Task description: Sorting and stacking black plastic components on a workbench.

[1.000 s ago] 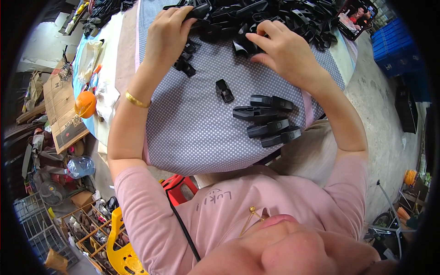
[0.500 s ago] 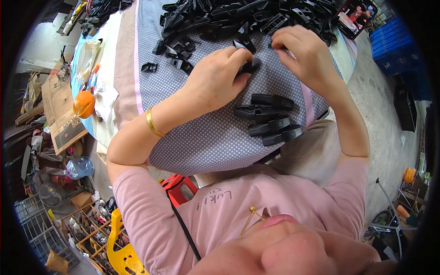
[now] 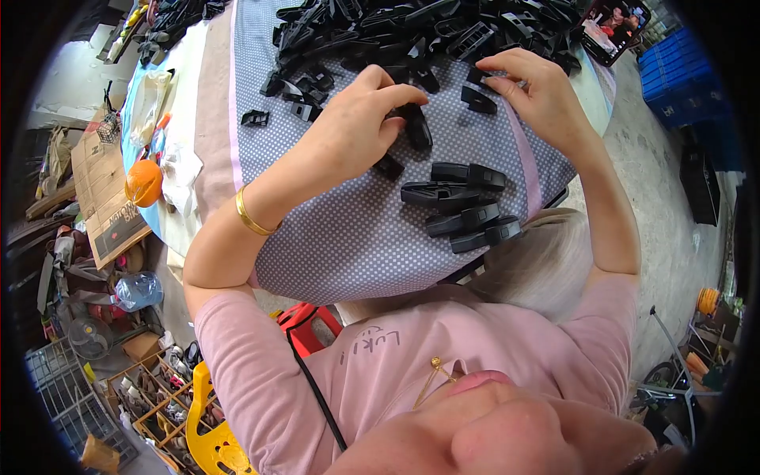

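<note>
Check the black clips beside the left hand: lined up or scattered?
Lined up: four black clips lie side by side on the dotted cloth, apart from the heap.

A grey dotted cloth (image 3: 348,237) with a pink border covers the tabletop (image 3: 207,150). At its left edge sit an orange ball-shaped thing (image 3: 143,182), crumpled clear plastic bags (image 3: 150,95) and a small black wire basket (image 3: 108,127). Flattened brown cardboard (image 3: 99,190) lies on the floor beside it. Lower left are a red stool (image 3: 310,321), a yellow plastic chair (image 3: 207,431) and a wire crate (image 3: 55,388). A blue plastic crate (image 3: 681,71) stands far right on the concrete floor (image 3: 673,237).
</note>
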`<action>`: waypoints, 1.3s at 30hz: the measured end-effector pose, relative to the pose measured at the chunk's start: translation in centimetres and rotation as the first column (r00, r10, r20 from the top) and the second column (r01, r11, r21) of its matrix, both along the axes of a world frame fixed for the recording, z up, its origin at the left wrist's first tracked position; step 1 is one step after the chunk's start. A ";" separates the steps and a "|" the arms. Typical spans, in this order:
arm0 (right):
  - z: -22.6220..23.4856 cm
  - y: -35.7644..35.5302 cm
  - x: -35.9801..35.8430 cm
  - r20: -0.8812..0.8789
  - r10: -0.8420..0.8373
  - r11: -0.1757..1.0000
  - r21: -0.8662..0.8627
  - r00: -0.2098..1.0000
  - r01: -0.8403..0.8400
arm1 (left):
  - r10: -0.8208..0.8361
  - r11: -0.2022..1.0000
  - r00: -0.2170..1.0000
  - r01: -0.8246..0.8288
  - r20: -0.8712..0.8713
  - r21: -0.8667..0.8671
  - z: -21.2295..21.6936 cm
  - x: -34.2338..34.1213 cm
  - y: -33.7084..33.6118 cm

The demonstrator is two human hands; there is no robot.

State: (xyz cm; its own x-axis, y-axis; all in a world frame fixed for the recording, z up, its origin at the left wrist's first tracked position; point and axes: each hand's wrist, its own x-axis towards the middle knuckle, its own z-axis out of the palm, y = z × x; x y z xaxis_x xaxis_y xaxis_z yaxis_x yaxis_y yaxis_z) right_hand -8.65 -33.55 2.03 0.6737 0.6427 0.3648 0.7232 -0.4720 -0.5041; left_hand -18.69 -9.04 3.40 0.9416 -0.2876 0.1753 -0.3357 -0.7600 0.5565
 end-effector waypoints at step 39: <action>2.0 1.6 -4.4 0.048 0.303 0.944 -0.151 0.952 -0.293 | -0.203 0.975 0.975 0.210 -0.085 0.079 2.5 -0.7 -0.2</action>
State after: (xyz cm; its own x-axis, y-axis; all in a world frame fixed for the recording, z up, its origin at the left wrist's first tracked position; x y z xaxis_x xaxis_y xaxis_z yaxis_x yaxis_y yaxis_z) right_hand -13.10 -31.91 4.00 0.4194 0.8584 0.2954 0.8727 -0.2917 -0.3916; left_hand -19.38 -9.24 5.92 0.8699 -0.4881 0.0710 -0.4496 -0.7254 0.5213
